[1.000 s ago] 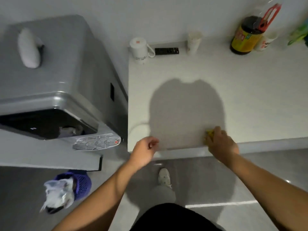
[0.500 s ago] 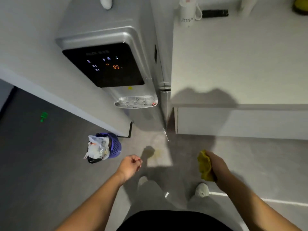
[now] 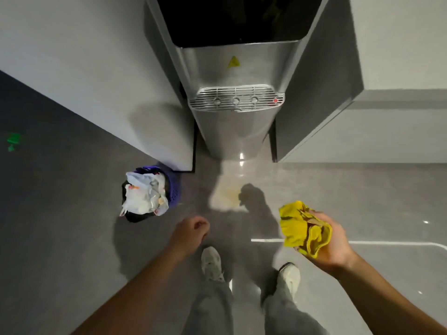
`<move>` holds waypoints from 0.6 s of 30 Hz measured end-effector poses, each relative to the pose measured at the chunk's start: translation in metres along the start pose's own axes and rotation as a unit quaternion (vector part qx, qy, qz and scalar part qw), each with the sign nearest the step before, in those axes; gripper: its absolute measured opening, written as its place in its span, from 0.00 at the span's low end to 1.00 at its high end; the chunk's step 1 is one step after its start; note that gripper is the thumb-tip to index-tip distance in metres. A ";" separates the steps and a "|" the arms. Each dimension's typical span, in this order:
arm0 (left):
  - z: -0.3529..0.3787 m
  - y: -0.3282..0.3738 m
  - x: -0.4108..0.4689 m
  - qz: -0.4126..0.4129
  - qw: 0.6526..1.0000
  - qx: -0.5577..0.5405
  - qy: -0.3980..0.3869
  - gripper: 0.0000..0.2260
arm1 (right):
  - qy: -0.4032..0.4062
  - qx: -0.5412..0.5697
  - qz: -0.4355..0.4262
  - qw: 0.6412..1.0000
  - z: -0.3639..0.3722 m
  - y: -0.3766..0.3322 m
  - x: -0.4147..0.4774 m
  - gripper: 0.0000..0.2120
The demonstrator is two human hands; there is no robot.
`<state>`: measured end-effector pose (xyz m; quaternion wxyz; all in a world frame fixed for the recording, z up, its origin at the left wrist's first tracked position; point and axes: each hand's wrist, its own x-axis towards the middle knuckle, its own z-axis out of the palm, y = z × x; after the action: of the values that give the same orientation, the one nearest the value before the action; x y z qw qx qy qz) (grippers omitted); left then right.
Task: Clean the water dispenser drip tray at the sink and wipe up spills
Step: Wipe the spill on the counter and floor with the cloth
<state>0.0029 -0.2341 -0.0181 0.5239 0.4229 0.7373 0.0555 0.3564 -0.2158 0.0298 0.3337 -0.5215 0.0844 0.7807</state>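
We see one silver water dispenser [image 3: 232,126] with one grilled drip tray [image 3: 235,99] seated on its front. One yellowish spill [image 3: 227,193] lies on the floor [image 3: 72,213] below. Our right hand [image 3: 331,240], palm up, cups one crumpled yellow cloth [image 3: 301,228]; our left hand [image 3: 191,232] is loosely curled, empty. One purple wastebasket [image 3: 150,192] stands left.

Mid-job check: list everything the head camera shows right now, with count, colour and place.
water dispenser: 1, silver, top centre between wall and cabinet
drip tray: 1, silver grille, on the dispenser front
stain: 1, yellowish, on floor before the dispenser
waste bin: 1, purple, overfull with white bags, floor left
cabinet: 1, pale grey, right
green item: 1, floor far left, too small to identify
cloth: 1, yellow, bunched in right hand
shoes: 2, whitish, bottom centre
left hand: empty, loosely curled
right hand: holding the cloth
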 end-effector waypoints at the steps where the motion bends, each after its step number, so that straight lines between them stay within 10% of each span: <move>1: 0.002 -0.015 0.016 0.004 1.000 0.004 -0.002 0.08 | 0.034 0.013 -0.035 0.999 -0.002 0.010 0.018 0.16; 8: 0.067 -0.130 0.174 0.027 0.999 0.017 0.016 0.04 | 0.015 -0.048 -0.004 0.999 -0.068 0.080 0.222 0.25; 14: 0.141 -0.229 0.327 0.068 0.990 0.121 -0.015 0.20 | 0.058 -0.143 -0.026 0.988 -0.167 0.092 0.397 0.25; 18: 0.169 -0.274 0.421 0.109 0.960 0.258 -0.018 0.33 | 0.120 -0.424 -0.194 0.876 -0.208 0.083 0.496 0.15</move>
<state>-0.0523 -0.1828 -0.5424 0.4005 0.6228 0.6664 -0.0876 0.3483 -0.1641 -0.5120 0.2130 -0.7087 -0.3184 0.5925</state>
